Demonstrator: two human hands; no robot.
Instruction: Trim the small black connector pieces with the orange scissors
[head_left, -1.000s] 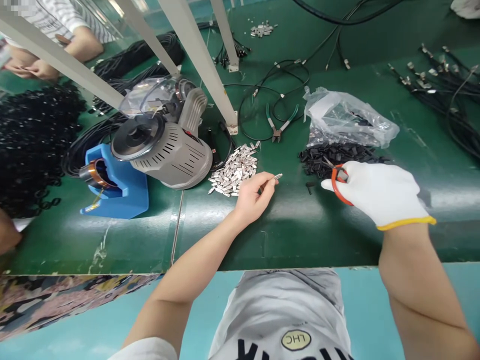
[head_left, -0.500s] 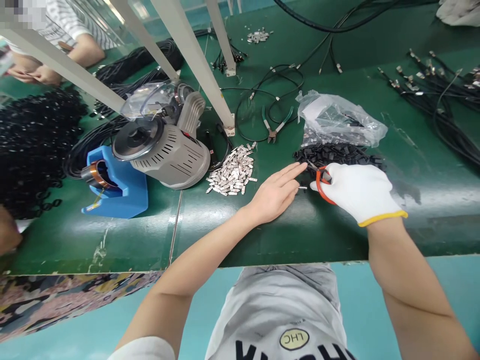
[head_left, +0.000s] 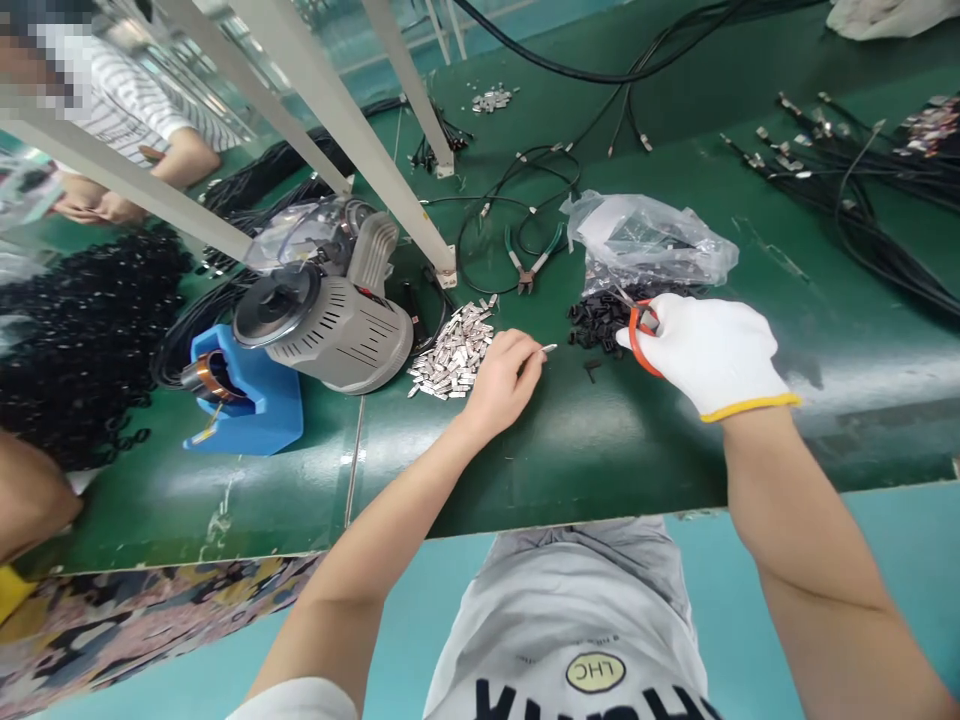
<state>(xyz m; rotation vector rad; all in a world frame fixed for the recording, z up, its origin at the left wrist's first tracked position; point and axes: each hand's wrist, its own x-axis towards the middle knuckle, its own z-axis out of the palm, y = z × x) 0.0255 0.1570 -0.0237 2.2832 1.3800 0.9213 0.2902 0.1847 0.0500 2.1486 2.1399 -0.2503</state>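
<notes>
Pinching slim metal pin [head_left: 546,349], bare left hand [head_left: 501,380].

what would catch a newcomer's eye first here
The white-gloved right hand at centre right, gripping an orange-handled tool at a pile of black parts. Beside it the bare left hand pinches a small metal piece, next to a heap of silver clips. Left of those sits a grey machine on the green table.
</notes>
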